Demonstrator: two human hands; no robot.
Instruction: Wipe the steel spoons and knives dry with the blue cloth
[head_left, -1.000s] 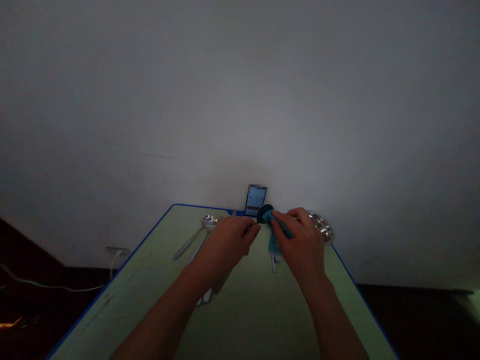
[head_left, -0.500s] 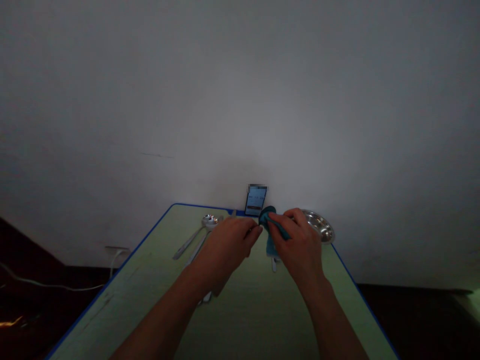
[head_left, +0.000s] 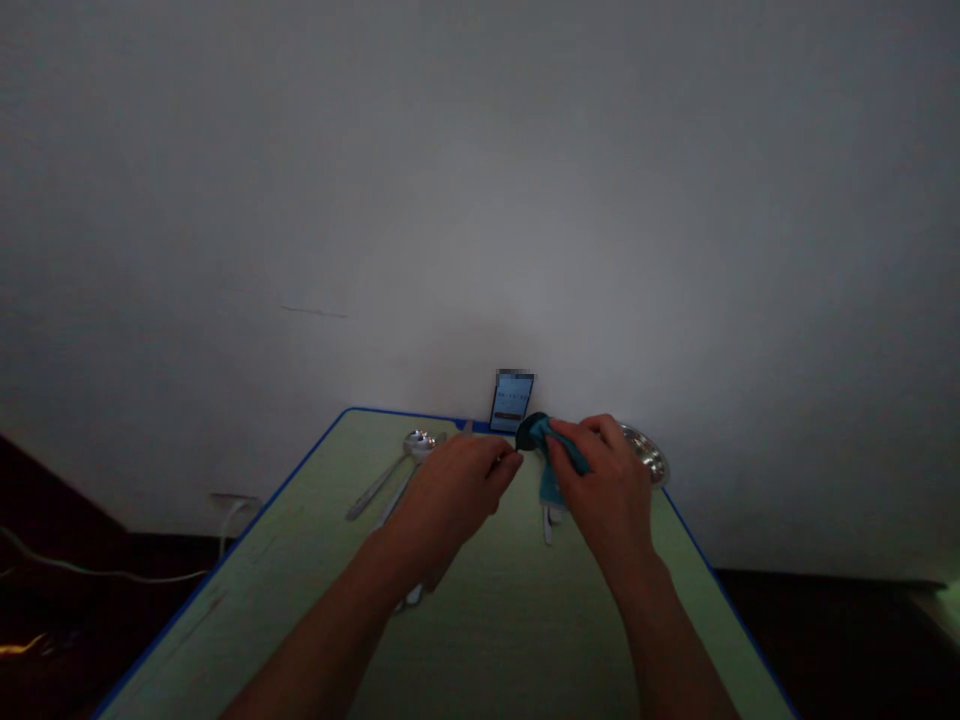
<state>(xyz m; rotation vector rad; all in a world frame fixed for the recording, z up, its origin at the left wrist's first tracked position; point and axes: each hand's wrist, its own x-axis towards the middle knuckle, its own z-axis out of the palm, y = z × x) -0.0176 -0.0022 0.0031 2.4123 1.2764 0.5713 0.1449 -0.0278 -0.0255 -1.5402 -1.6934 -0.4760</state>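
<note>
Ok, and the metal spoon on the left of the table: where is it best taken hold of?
By the handle, near its free end, pinched from above and coming from the left. The metal spoon lies flat, bowl toward the far edge, its slim handle angling toward the near left and clear on that side, while a second utensil lies close along its right.

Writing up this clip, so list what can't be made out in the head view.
The dark round object: teal cloth and the right hand cover it, so its kind is unclear.
The upright screen: blurred, its text unreadable.
The metal dish: its left side is behind the right hand.
The long utensil: the left hand hides its middle.
</note>
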